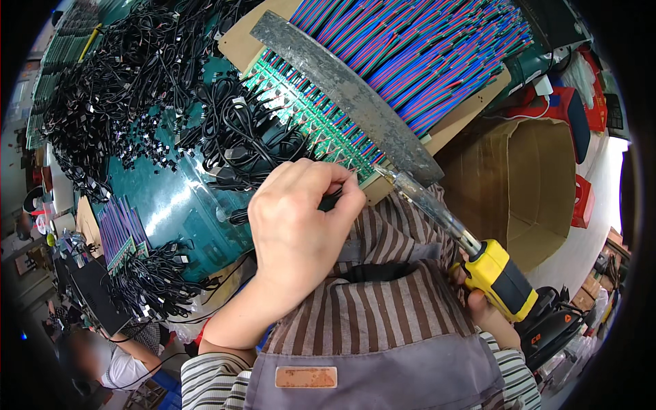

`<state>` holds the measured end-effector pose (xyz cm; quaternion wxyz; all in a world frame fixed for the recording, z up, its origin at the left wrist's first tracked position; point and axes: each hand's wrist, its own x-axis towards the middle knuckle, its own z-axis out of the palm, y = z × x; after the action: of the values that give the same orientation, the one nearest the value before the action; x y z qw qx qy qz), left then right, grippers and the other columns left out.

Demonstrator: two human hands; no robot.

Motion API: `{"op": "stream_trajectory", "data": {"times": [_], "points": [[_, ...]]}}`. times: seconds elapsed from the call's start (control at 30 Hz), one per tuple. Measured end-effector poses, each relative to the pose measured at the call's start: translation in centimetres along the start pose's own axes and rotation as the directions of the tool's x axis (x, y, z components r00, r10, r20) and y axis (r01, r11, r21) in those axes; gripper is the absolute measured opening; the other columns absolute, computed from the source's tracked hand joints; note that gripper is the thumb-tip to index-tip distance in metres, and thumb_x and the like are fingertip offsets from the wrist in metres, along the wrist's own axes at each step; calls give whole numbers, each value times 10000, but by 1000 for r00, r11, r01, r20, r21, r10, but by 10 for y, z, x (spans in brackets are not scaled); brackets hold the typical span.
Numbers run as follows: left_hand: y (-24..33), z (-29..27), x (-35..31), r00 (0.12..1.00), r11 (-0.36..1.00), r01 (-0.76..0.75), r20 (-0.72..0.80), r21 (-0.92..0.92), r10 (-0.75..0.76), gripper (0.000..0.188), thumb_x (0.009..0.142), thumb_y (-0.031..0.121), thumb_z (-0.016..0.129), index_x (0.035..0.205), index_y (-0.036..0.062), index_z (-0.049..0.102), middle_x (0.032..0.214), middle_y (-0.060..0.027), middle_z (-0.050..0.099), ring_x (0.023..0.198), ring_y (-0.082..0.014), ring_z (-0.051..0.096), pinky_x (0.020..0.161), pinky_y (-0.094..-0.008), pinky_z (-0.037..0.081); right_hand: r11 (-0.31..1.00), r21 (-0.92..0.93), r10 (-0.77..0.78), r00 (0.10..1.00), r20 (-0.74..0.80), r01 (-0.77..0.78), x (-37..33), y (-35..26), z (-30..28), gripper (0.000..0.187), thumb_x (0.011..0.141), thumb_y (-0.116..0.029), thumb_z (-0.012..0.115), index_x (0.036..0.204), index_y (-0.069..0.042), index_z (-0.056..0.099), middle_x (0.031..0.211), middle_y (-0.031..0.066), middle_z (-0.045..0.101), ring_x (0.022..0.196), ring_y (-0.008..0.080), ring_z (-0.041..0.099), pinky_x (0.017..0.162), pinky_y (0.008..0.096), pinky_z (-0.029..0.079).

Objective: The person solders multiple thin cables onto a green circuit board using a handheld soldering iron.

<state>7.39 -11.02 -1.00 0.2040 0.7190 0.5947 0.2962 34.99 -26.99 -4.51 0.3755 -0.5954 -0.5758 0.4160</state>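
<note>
My left hand (294,222) is closed in a pinch on a black cable, partly hidden by the fingers, at the near end of a row of green circuit boards (290,102). My right hand (482,309) grips a yellow and black soldering gun (502,279), whose tip points at that same end of the boards. A curved-looking grey metal bar (348,96) lies across the ribbons of red, green and blue wires (417,61) joined to the boards. Black cables (239,137) are heaped beside my left hand, some reaching the boards.
A large tangle of black USB cables (116,89) covers the far left of the green table surface (184,212). More finished-looking boards with cables (143,266) lie at its left edge. An open cardboard box (519,184) stands at right. Another person (123,362) sits at lower left.
</note>
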Motion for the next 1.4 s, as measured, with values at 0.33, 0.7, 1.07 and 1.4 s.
{"op": "stream_trajectory", "data": {"times": [0.33, 0.7, 1.07, 1.4], "points": [[-7, -24, 24, 936, 978, -44, 334, -203, 111, 147, 720, -12, 738, 866, -1, 750, 741, -98, 710, 628, -147, 672, 586, -247, 517, 973, 11, -230, 973, -12, 231, 10, 3, 5, 393, 807, -346, 654, 898, 37, 654, 876, 183, 675, 786, 327, 659, 722, 387, 543], [-4, -20, 18, 950, 978, 57, 313, -198, 8, 102, 762, 19, 724, 863, 6, 723, 730, -61, 661, 650, -123, 630, 601, -253, 480, 977, -47, -210, 976, -58, 208, 8, 2, 8, 407, 797, -342, 651, 919, 46, 651, 885, 195, 672, 787, 319, 659, 712, 381, 539], [-1, -17, 25, 932, 995, 22, 363, -101, 16, 83, 738, 49, 700, 795, 0, 664, 704, -71, 621, 624, -143, 598, 565, -276, 447, 960, -212, -171, 983, 75, 183, 33, -41, 2, 236, 757, -217, 674, 877, -14, 678, 871, 119, 670, 779, 303, 654, 693, 376, 532], [-2, -14, 23, 943, 996, 24, 333, -82, 5, 91, 731, 62, 699, 774, 6, 642, 703, -94, 608, 656, -220, 606, 599, -336, 467, 941, -247, -220, 973, 66, 230, 33, -36, 6, 168, 706, -153, 701, 838, -52, 680, 818, 81, 645, 757, 277, 645, 665, 332, 515]]}}
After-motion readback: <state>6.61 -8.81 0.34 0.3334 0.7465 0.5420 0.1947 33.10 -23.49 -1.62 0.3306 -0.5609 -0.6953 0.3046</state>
